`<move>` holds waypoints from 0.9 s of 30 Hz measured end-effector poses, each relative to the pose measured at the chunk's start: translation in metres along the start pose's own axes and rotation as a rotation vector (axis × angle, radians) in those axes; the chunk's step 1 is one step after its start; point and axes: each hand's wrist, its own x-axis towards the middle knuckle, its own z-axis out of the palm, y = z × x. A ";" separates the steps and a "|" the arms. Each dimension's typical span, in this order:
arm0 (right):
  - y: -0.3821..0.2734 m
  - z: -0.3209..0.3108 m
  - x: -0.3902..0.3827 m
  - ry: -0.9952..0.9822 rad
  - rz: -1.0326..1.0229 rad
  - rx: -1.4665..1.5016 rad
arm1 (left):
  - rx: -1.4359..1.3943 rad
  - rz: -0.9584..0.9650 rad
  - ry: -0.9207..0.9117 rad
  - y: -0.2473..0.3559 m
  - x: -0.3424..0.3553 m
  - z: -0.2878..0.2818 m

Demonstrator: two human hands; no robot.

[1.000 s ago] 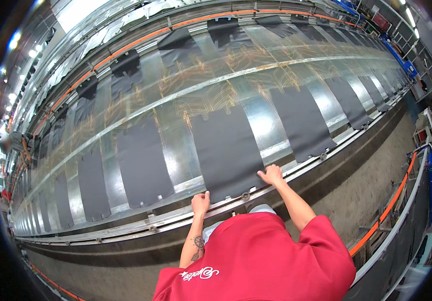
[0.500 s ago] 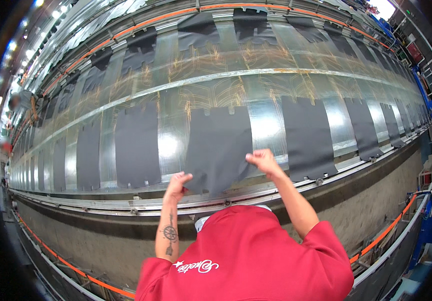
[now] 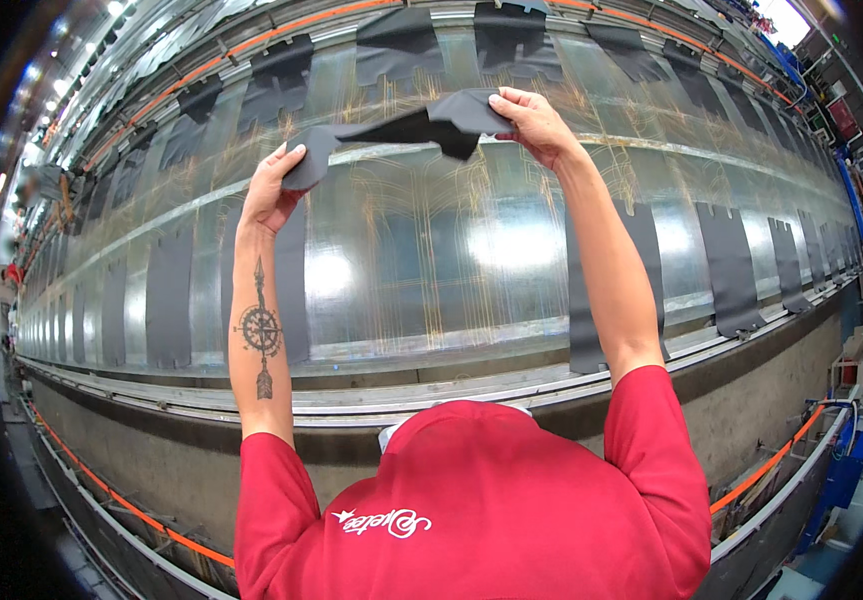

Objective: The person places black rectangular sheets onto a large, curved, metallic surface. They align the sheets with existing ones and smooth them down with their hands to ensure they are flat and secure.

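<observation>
My left hand [image 3: 273, 189] pinches one corner of a dark grey flexible sheet [image 3: 448, 125], thumb on top. My right hand [image 3: 533, 127] grips the opposite corner, higher and to the right. The sheet is lifted and sagging between both hands, with a dark folded part in the middle. Under it, the long metal table [image 3: 431, 270] shows bare, shiny surface marked with orange-yellow lines. More grey pieces lie flat to the right [image 3: 729, 265] and left [image 3: 169, 300], partly hidden by my forearms near the middle. A further row of grey pieces [image 3: 396, 45] lies along the far side.
Metal rails [image 3: 201, 392] run along the table's near edge above a floor [image 3: 761, 420]. Orange cables [image 3: 783, 455] follow railings on both sides. Blue metal equipment [image 3: 846, 480] stands at the right. A blurred person [image 3: 51, 185] is at the far left.
The middle grey sheet that lay on the table has been lifted by both hands and carried forward, toward the far side, uncovering the shiny surface. My arms are now stretched out farther.
</observation>
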 end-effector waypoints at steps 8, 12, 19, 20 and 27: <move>0.197 -0.023 -0.066 0.290 -0.003 -0.129 | -0.024 -0.134 0.015 -0.174 -0.025 -0.034; 0.295 -0.009 -0.120 0.436 0.203 -0.471 | 0.067 -0.356 0.180 -0.279 -0.051 -0.063; 0.369 -0.003 -0.169 0.395 0.369 -0.531 | 0.180 -0.450 0.302 -0.355 -0.074 -0.068; 0.363 -0.002 -0.169 0.398 0.410 -0.549 | 0.184 -0.454 0.330 -0.357 -0.079 -0.067; 0.362 -0.003 -0.181 0.438 0.440 -0.676 | 0.340 -0.480 0.274 -0.355 -0.090 -0.066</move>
